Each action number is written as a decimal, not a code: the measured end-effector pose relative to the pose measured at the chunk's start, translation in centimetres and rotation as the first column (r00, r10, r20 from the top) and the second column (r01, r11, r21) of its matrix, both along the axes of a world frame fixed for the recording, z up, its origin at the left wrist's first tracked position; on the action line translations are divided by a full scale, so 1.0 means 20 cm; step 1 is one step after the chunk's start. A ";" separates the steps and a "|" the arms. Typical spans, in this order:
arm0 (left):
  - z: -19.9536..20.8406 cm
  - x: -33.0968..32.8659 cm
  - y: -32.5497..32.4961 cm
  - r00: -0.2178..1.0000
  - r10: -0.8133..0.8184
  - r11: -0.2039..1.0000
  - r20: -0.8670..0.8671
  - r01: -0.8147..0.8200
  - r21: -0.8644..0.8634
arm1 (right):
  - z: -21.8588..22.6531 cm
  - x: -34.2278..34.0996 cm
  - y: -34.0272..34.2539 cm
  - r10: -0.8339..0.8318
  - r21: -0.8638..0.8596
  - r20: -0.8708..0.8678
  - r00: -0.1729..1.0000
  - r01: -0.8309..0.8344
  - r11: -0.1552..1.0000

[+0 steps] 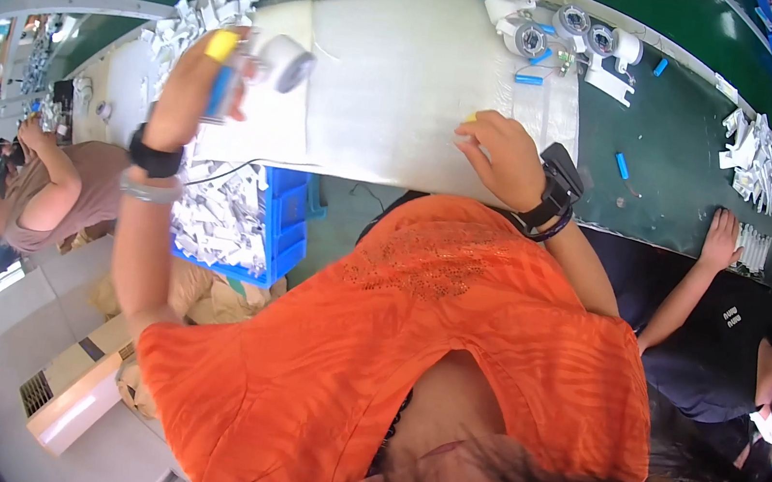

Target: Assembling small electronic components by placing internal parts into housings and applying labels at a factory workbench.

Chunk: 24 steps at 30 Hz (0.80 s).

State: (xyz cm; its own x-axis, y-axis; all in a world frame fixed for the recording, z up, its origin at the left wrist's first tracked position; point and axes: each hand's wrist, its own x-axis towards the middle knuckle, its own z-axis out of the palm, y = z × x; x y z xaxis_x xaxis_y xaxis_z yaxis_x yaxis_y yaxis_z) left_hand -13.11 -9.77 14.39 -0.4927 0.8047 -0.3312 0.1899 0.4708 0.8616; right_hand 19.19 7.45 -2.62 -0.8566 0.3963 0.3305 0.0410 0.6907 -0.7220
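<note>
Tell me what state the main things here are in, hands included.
Left hand: curled around a blurred blue thing.
Right hand: fingers bent, nothing visible in it.
White cup: tilted beside the left hand; too blurred to tell if held.
White sheet: spread flat.
Blue crate: open-topped, full of white pieces.
Blue tube by the right wrist: lying on its side.

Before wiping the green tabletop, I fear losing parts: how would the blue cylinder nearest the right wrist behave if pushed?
The blue cylinder may roll, being round; its straight body looks stiff, its smooth surface possibly slippery.
</note>
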 end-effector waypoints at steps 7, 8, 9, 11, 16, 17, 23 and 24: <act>0.33 -0.68 -0.03 0.990 0.022 0.966 -0.136 -0.056 -0.253 | -0.16 0.09 0.07 -0.039 -0.120 0.217 0.975 0.066 0.991; 0.28 -0.77 -0.01 0.990 0.017 0.958 -0.138 -0.056 -0.283 | -0.17 0.09 0.07 -0.055 -0.111 0.209 0.976 0.080 0.991; 0.21 -0.84 0.05 0.990 0.036 0.952 -0.136 -0.075 -0.297 | -0.19 0.09 0.07 -0.076 -0.145 0.254 0.964 0.115 0.983; 0.02 -0.97 0.16 0.993 0.057 0.948 -0.104 -0.087 -0.306 | -0.20 0.09 0.09 -0.115 -0.183 0.328 0.938 0.182 0.966; -0.55 -1.29 0.55 0.976 0.216 0.971 -0.002 -0.215 -0.103 | -0.23 0.07 0.18 -0.261 -0.166 0.335 0.905 0.329 0.930; -0.71 -1.49 0.57 0.982 0.179 0.984 0.065 -0.177 -0.030 | -0.23 0.05 0.21 -0.296 -0.166 0.304 0.906 0.356 0.920; -1.34 -1.43 0.99 0.041 0.287 0.947 -0.957 -0.162 0.277 | -0.23 -0.11 0.54 -0.539 -0.087 0.149 0.829 0.554 0.828; -1.24 -1.12 1.16 0.415 0.184 0.982 -0.891 -0.121 0.146 | -0.25 -0.11 0.59 -0.627 -0.012 0.104 0.772 0.632 0.775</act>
